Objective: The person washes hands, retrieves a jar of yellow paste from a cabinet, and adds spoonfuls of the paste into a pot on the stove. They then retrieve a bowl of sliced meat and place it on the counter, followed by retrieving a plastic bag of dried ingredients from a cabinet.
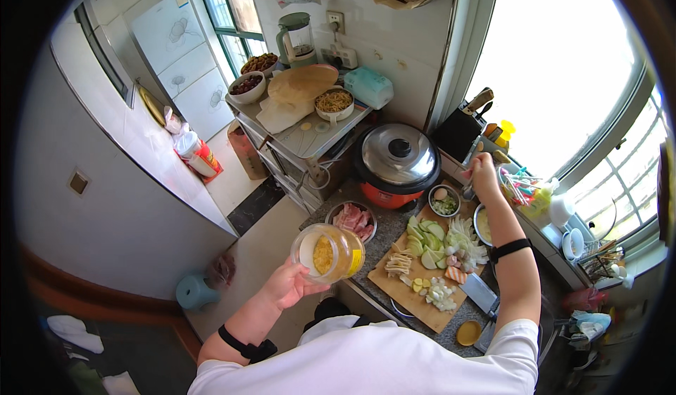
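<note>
My left hand (296, 284) holds a clear plastic jar (338, 252) by its side; the jar is tilted, its mouth uncovered, with a yellow substance inside. My right hand (481, 176) is raised by the window sill, closed on the handle of a metal spoon (468, 190). Below it, a wooden cutting board (388, 281) bears sliced green vegetable (426, 239), shredded pale vegetable (465, 244), sliced ginger and chopped white pieces (441, 294). A cleaver (478, 292) lies along the board's right edge. A round yellow lid (468, 333) rests near the counter's front edge.
An orange electric cooker (388, 197) with a metal lid stands behind the board. Left of the board sits a bowl of raw meat (354, 220); a small bowl (444, 205) holds an egg and chopped greens. A knife block (458, 131) and utensil holders line the sill.
</note>
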Motion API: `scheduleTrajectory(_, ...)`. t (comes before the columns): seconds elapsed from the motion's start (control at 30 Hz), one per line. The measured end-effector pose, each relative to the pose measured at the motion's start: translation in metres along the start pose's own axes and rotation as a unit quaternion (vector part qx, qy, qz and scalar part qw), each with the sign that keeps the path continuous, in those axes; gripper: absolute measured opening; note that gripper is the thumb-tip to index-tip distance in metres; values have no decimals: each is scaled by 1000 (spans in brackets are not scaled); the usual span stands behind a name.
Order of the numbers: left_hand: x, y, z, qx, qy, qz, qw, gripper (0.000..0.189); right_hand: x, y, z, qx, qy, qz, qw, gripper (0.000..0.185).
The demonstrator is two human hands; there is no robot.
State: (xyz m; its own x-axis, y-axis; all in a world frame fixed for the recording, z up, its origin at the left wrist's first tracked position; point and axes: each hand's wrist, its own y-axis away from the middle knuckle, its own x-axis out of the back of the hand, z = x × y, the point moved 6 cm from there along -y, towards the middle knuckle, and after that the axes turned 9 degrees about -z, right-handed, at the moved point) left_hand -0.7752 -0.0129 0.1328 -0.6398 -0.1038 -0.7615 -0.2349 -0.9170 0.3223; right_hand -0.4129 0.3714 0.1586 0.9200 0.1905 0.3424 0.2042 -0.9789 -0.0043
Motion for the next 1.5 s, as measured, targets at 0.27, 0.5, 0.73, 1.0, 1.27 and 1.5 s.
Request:
scheduleTrajectory(0.27,68,0,85,27,-11,-21,999,69,-151,-66,-53,138,321,-75,934,16)
scheduleTrajectory(0.5,132,-1,154,28,-61,-5,998,69,-190,-108,-47,17,510,-176,842,23)
scheduleTrajectory(0.73,175,-10,176,43,-24,2,999,60,-158,-91,-85,23,541,-137,829,20)
scheduleTrajectory(1.0,189,-13,179,21,20,0,1000,60,-142,-119,-254,114,452,-53,883,21)
scheduleTrajectory(1.27,195,-6,188,-12,26,12,1000,64,-317,-222,-321,152,564,-105,805,22)
scheduleTrajectory(1.5,200,11,196,-63,43,34,996,65,-418,-277,-305,65,627,-152,761,13)
